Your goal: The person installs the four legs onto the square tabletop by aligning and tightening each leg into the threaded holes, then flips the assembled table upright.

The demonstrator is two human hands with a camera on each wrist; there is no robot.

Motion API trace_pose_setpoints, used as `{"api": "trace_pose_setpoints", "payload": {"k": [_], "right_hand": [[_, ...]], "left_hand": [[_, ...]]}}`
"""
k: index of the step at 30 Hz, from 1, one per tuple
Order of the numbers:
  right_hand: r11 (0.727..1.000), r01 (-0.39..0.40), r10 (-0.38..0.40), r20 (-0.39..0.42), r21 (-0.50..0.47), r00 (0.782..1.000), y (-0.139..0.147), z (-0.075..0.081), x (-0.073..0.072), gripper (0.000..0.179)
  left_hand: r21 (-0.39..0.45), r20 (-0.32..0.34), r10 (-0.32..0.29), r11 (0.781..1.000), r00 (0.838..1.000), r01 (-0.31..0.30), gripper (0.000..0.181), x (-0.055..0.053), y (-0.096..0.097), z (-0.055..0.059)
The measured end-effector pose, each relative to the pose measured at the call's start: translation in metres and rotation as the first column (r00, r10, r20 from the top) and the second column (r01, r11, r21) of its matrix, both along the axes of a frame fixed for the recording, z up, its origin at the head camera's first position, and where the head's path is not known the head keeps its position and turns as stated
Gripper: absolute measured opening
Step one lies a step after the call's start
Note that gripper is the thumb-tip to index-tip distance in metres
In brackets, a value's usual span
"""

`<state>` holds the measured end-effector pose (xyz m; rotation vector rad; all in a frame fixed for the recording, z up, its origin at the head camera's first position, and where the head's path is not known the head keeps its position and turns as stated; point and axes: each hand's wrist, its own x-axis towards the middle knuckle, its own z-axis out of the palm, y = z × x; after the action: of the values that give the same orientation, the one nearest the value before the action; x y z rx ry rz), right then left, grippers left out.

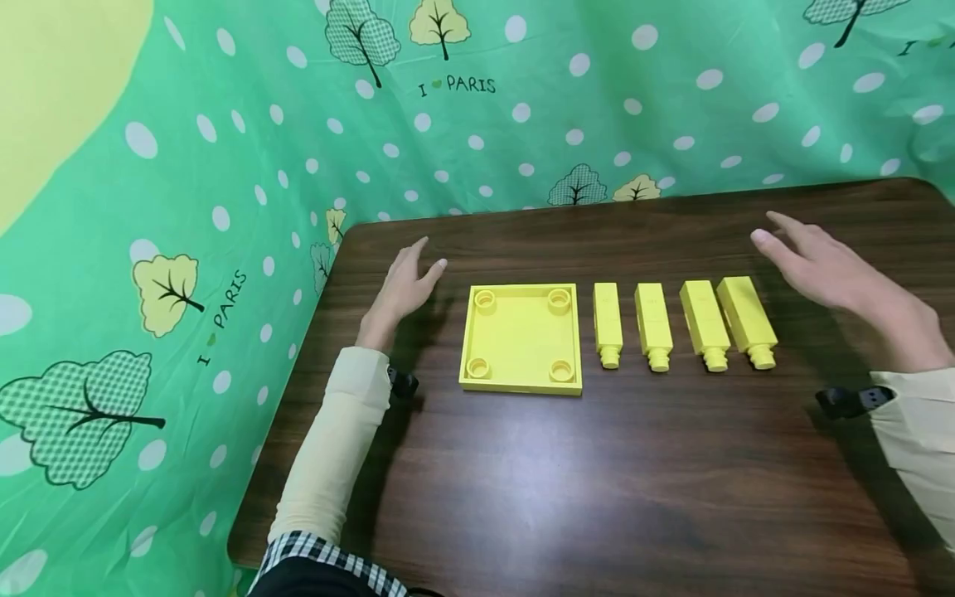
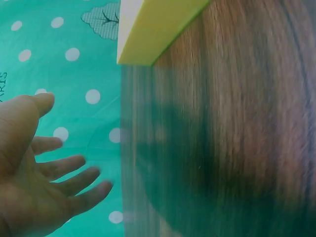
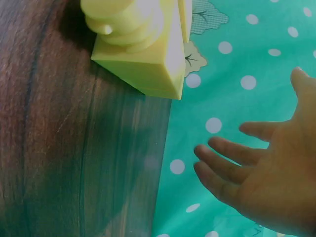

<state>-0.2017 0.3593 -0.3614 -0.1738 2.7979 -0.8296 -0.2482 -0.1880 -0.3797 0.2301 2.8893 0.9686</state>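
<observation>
A square yellow tray-like board (image 1: 524,338) with a raised rim and a round socket near each corner lies on the table. To its right, several yellow square-sided blocks with ridged, peg-like ends form a row, from the leftmost block (image 1: 608,319) to the rightmost block (image 1: 744,319); their peg ends face the near side. My left hand (image 1: 403,286) is left of the board, apart from it, fingers spread and holding nothing. Beyond the rightmost block, my right hand (image 1: 821,261) hovers with fingers extended and nothing in it. The right wrist view shows one block's ridged end (image 3: 126,24) close up.
The dark wooden table (image 1: 567,489) has rounded corners. A green dotted cloth (image 1: 448,149) with tree prints hangs behind it and along its left side. Each wrist carries a small black camera, such as the right wrist camera (image 1: 850,402).
</observation>
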Motion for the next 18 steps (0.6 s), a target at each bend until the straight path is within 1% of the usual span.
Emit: {"api": "trace_pose_setpoints", "payload": {"k": [2,4,6,7,8,10,13,15,16,18], "right_hand": [[1.0,0.005,-0.004,0.048,-0.013,0.999,0.001,0.002,0.0,0.07],[0.999,0.011,-0.008,0.105,-0.031,0.994,0.001,0.002,0.002,0.073],[0.999,0.011,-0.003,0.16,-0.049,0.987,0.0,0.002,0.003,0.076],[0.998,0.005,0.006,0.182,-0.059,0.983,-0.001,0.0,0.003,0.077],[0.997,-0.005,0.019,0.193,-0.072,0.981,-0.001,-0.001,0.003,0.077],[0.996,-0.015,0.034,0.213,-0.092,0.976,-0.003,-0.004,0.003,0.079],[0.992,-0.028,0.057,0.239,-0.122,0.969,-0.003,-0.008,0.002,0.079],[0.99,-0.038,0.071,0.252,-0.133,0.965,-0.004,-0.011,0.001,0.081],[0.99,-0.035,0.071,0.271,-0.134,0.96,-0.003,-0.012,0.001,0.082],[0.987,-0.037,0.08,0.284,-0.154,0.956,-0.002,-0.014,0.002,0.084]], "left_hand": [[0.053,0.044,-0.008,0.999,0.999,0.006,0.06,0.002,0.001,0.0],[0.131,0.108,-0.025,0.991,0.994,0.011,0.054,0.004,0.003,-0.002],[0.202,0.194,-0.043,0.979,0.98,0.003,0.05,0.006,0.006,-0.004],[0.236,0.238,-0.056,0.972,0.97,-0.002,0.047,0.008,0.008,-0.004],[0.266,0.281,-0.068,0.964,0.957,-0.01,0.045,0.01,0.009,-0.005],[0.285,0.36,-0.095,0.958,0.928,-0.013,0.04,0.013,0.013,-0.005],[0.269,0.45,-0.131,0.963,0.883,0.006,0.034,0.018,0.018,-0.005],[0.258,0.5,-0.153,0.966,0.852,0.022,0.034,0.021,0.02,-0.005],[0.26,0.521,-0.167,0.965,0.837,0.031,0.035,0.021,0.022,-0.006],[0.269,0.557,-0.187,0.962,0.81,0.037,0.038,0.023,0.026,-0.007]]}}
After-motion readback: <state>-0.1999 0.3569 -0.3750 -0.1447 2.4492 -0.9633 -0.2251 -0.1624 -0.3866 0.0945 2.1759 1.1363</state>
